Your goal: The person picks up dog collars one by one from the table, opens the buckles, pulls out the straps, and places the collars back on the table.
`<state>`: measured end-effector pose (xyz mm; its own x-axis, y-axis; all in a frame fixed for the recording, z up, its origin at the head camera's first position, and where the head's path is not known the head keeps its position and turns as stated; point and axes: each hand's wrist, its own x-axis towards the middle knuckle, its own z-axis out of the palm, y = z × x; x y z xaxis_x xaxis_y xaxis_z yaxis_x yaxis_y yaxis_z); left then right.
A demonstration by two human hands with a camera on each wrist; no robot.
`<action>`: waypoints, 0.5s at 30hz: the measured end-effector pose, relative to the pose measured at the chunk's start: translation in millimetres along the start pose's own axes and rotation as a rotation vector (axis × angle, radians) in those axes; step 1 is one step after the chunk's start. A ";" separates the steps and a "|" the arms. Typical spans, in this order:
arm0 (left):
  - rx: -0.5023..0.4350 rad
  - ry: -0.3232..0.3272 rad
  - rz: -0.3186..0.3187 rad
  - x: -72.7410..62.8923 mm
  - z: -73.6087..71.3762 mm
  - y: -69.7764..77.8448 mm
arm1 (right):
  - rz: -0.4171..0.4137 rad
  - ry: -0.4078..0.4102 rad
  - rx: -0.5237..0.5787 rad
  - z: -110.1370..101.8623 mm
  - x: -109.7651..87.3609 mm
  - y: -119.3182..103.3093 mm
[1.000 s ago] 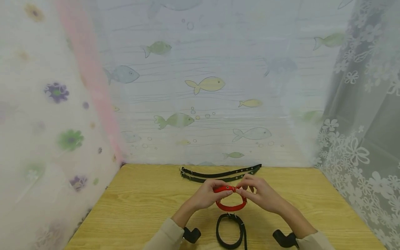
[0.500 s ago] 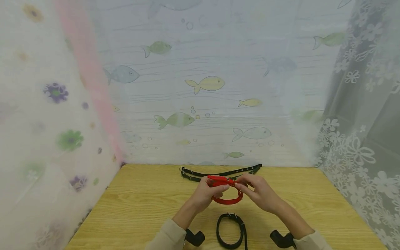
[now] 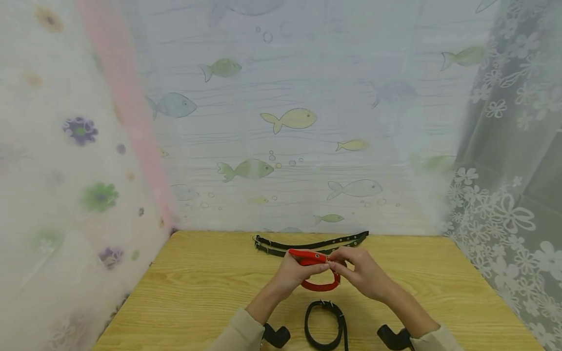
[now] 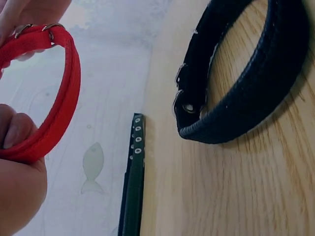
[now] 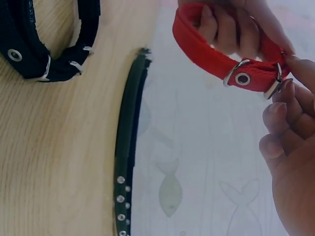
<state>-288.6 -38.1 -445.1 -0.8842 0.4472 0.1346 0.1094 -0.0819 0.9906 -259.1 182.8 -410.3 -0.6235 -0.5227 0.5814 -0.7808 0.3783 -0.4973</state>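
Observation:
A red collar (image 3: 319,286), buckled into a loop, is held in the air by both hands above the table. My left hand (image 3: 290,277) grips the collar's left side, with the thumb laid along the strap. My right hand (image 3: 368,277) pinches it at the metal buckle (image 5: 274,87) with thumb and fingertips. A metal ring and an eyelet (image 5: 242,78) show beside that buckle in the right wrist view. Below the hands, a black collar (image 3: 306,325) forms another loop on the table, its buckle facing the back.
Two dark straps (image 3: 298,245) with eyelets and buckles lie stretched out along the wooden table's (image 3: 197,278) back edge. A fish-patterned curtain (image 3: 281,146) rises behind it. Black angular pieces (image 3: 276,336) sit at both wrists.
The red collar has shifted slightly left, and more of its strap now shows beyond the left thumb. Both hands still hold it. The black collar and the straps stay where they were.

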 end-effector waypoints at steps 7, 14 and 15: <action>-0.038 0.040 0.012 -1.0 -3.2 0.2 | -0.067 0.042 -0.025 8.3 3.1 -1.3; -0.142 0.036 0.013 -1.6 -4.4 1.2 | -0.056 0.068 -0.024 8.5 3.9 -4.5; -0.158 0.033 0.016 -2.0 -4.3 1.5 | -0.051 0.064 -0.020 8.3 4.0 -5.0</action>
<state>-288.6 -43.0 -444.0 -0.8977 0.4156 0.1464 0.0527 -0.2286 0.9721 -257.3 172.4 -410.9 -0.5840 -0.4918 0.6458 -0.8116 0.3681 -0.4536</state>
